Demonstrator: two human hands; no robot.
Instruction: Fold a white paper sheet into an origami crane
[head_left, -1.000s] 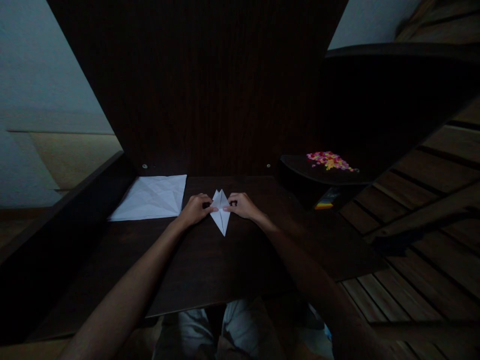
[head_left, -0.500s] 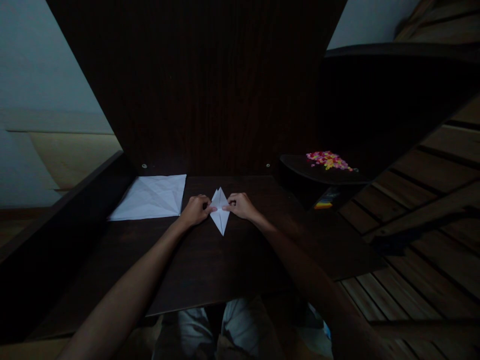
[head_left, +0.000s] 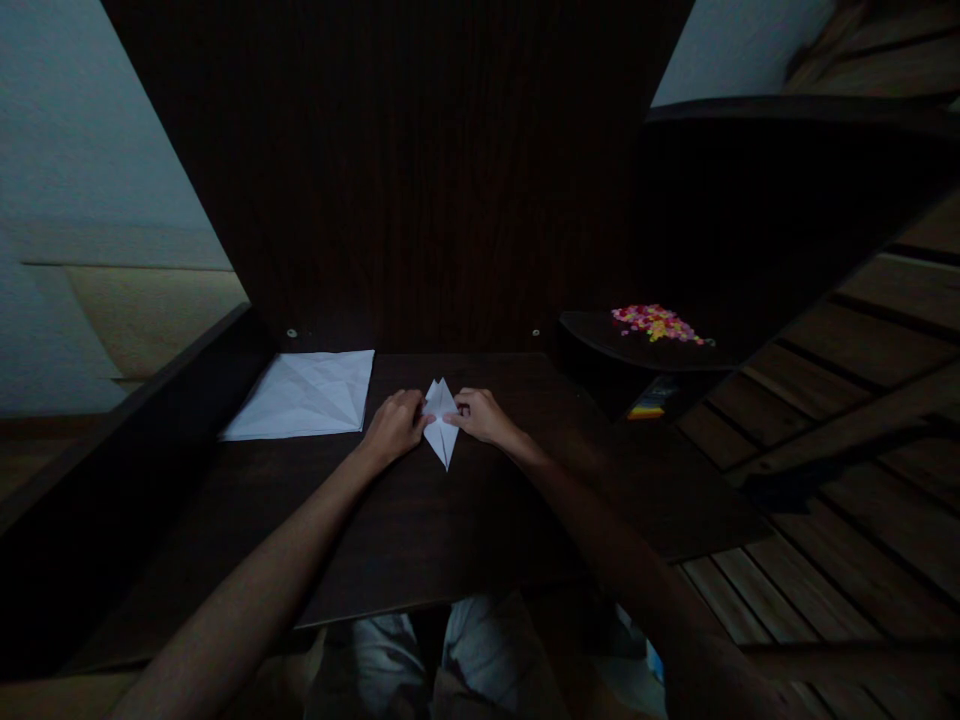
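Observation:
A white folded origami paper point(head_left: 442, 430), diamond-shaped with a split far tip and a crease down its middle, lies on the dark desk before me. My left hand point(head_left: 396, 422) grips its left edge, thumb on top and fingers curled. On the opposite edge my right hand point(head_left: 483, 414) pinches the paper, its thumb also resting on the upper face. The undersides of both holds are hidden. Farther left, creased white paper sheets point(head_left: 304, 395) lie flat on the desk.
A dark upright panel point(head_left: 420, 200) backs the desk point(head_left: 450, 540), and a low side board point(head_left: 127, 460) bounds its left. At right, a rounded shelf point(head_left: 600, 335) bears a heap of small colourful pieces point(head_left: 660, 322). Below it sits an item with a yellow stripe point(head_left: 646, 411).
My left hand has turned slightly, its fingers closer over the paper's left edge, and the far points stand a little more apart. My right hand stays nearly in place.

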